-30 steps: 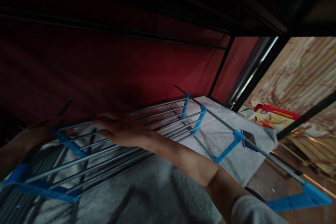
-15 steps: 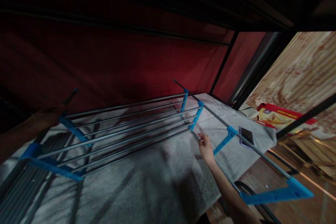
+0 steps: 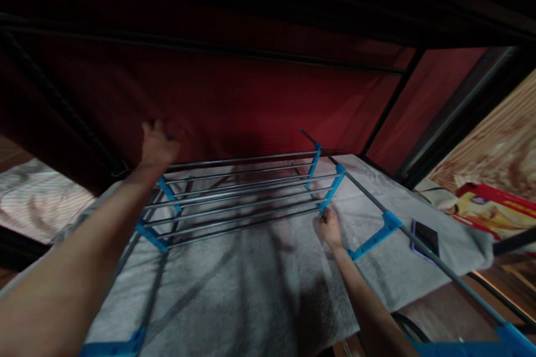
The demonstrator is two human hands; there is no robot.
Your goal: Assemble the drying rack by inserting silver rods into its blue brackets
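Note:
A shoe rack of grey metal tubes (image 3: 251, 197) and blue plastic brackets lies on a grey cloth (image 3: 234, 284). My left hand (image 3: 159, 145) is at the far left end of the rack, its fingers curled about the tip of a side pole; a blue end shows beside them. My right hand (image 3: 329, 227) pinches the lower side pole on the right, just below a blue bracket (image 3: 335, 188). Another blue bracket (image 3: 374, 239) joins the right-hand poles nearer me. A further blue bracket (image 3: 113, 347) shows at the bottom left.
A phone (image 3: 425, 239) lies on the cloth beyond the right long pole (image 3: 444, 270). Red sheeting (image 3: 234, 106) and a dark frame bar (image 3: 389, 106) stand behind the rack. At the right is a red and yellow box (image 3: 496, 209).
My left hand has moved up and right to the far pole end, its arm now stretched across the left side. My right hand has slid up close to the bracket. The view has shifted left.

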